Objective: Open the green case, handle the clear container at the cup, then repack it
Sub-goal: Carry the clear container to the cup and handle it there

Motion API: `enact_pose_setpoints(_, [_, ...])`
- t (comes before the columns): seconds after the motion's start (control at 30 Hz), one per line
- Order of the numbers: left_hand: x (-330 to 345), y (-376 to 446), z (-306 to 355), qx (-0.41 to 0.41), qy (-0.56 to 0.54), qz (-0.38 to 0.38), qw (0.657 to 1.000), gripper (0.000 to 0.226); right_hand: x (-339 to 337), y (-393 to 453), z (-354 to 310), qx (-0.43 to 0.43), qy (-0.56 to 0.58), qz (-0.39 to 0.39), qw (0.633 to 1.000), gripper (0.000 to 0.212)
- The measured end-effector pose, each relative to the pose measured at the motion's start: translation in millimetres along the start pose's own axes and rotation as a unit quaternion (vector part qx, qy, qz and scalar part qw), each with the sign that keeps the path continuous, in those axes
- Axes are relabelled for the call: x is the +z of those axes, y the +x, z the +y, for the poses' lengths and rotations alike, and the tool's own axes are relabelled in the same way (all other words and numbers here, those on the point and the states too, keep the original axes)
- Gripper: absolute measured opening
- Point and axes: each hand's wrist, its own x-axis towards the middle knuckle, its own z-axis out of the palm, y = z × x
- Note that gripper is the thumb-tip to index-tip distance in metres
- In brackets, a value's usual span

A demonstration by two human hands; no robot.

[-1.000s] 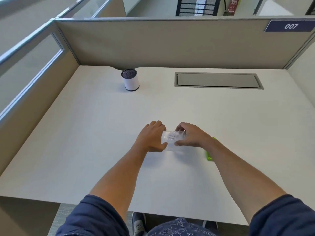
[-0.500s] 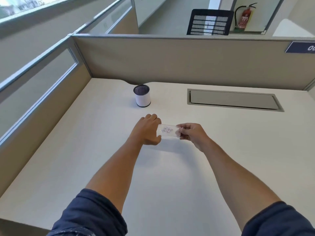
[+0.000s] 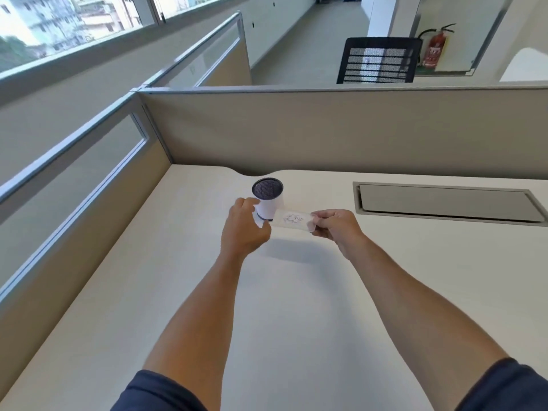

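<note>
A small clear container (image 3: 292,218) with tiny dark bits inside is held above the desk between my two hands. My left hand (image 3: 244,225) grips its left end, and my right hand (image 3: 335,225) pinches its right end. The container's left end sits right in front of the white cup (image 3: 268,200), which has a dark mesh top and a dark base band and stands upright at the back of the desk. My left hand overlaps the cup's lower left side. The green case is out of view.
The white desk (image 3: 296,307) is enclosed by beige partition panels (image 3: 326,132) at the back and left. A grey recessed cable tray (image 3: 444,203) lies at the back right. A black chair and a fire extinguisher stand beyond the partition.
Both hands carried the clear container forward from the near middle of the desk up to the cup. The camera tilted up, and the green case dropped out of view.
</note>
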Motion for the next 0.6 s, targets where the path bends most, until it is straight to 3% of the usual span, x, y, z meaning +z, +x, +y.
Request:
enact_pose_setpoints(0.1, [6,22,-13,-0.063,-0.038,0.048,0.996,0.055,14,19,-9,-0.010,0.013,0.033,0.999,0.016])
enact_pose_setpoints(0.17, [12,34,-18,-0.103,-0.060,0.039,0.992,0.070,23,28,-16,-0.018,0.020,0.051,0.998,0.010])
enact_pose_setpoints(0.27, [25,50,-22,-0.136,-0.073,0.015,0.988,0.093,35,46,-26,-0.034,0.022,0.078,0.996,0.022])
enact_pose_setpoints(0.37, [35,57,-17,-0.144,-0.085,0.016,0.986,0.101,45,56,-36,-0.050,0.013,0.101,0.993,0.021])
enact_pose_setpoints(0.5, [45,68,-11,-0.150,-0.087,0.021,0.985,0.102,61,71,-45,-0.096,-0.089,0.132,0.983,0.017])
enact_pose_setpoints(0.6, [51,74,-6,-0.150,-0.084,0.027,0.985,0.090,71,74,-55,-0.171,-0.218,0.131,0.952,0.016])
